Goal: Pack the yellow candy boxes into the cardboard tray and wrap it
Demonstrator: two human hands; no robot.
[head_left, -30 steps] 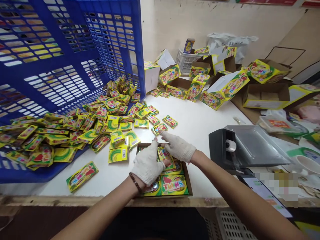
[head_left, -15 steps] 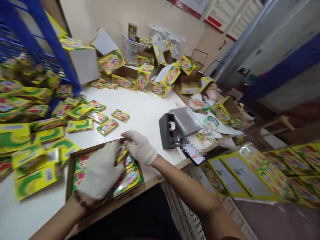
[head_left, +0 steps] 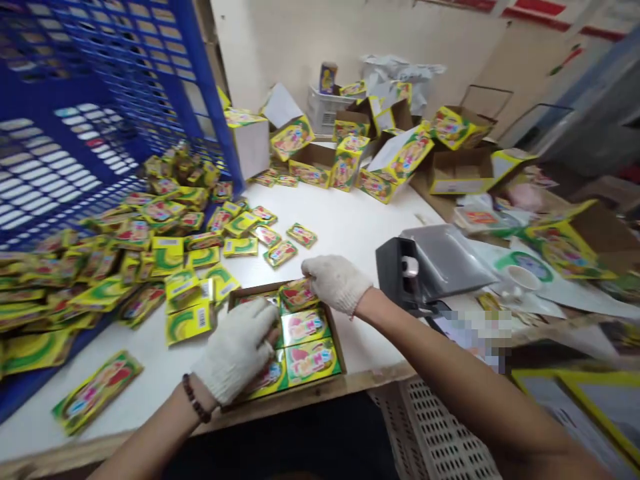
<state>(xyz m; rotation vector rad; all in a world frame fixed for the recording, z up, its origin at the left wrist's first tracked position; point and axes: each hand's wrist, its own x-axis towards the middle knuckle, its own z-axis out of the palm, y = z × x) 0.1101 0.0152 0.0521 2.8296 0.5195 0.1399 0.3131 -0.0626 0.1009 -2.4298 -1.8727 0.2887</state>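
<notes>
A shallow cardboard carton [head_left: 340, 340] stands at the table's front edge, holding rows of small yellow-green packets [head_left: 311, 360] with fruit pictures. My right hand [head_left: 337, 283], in a white knit glove, pinches a small packet [head_left: 296, 295] at the carton's far right corner; that packet sits tilted over the others. My left hand [head_left: 239, 350], gloved too, lies over the carton's left side with its fingers curled inward. Whatever is under those fingers is hidden. Beyond the carton, several loose packets [head_left: 281, 253] lie on the white table.
At the left, a tipped blue crate [head_left: 220, 120] spills a heap of packets. One packet [head_left: 97, 393] lies at the front left. A black tape dispenser [head_left: 395, 273] stands right of my right hand. Opened display boxes [head_left: 313, 175] line the back, and a cup [head_left: 520, 280] stands at the right.
The view has swung left, showing more of the crate and heap. My hands have moved apart, uncovering packets in the carton. The right hand now grips a packet at the far corner.
</notes>
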